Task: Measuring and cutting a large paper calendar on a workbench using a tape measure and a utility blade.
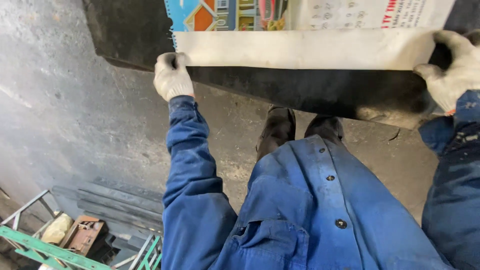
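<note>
While both gloved hands stretch it flat, the white paper sheet (305, 49) spans between them on a black slab (300, 90): the left hand (172, 76) pinches its left corner, the right hand (452, 67) clamps its right edge.

White gloves, blue buttoned workwear, black boots

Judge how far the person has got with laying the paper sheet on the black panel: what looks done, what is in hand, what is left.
Done: the paper sheet already lies flat across the black panel. In hand: the gloved left hand grips one lower corner and the gloved right hand the other, pinching sheet and panel edge together. Left: probably only letting go; no fastening is visible.
</note>
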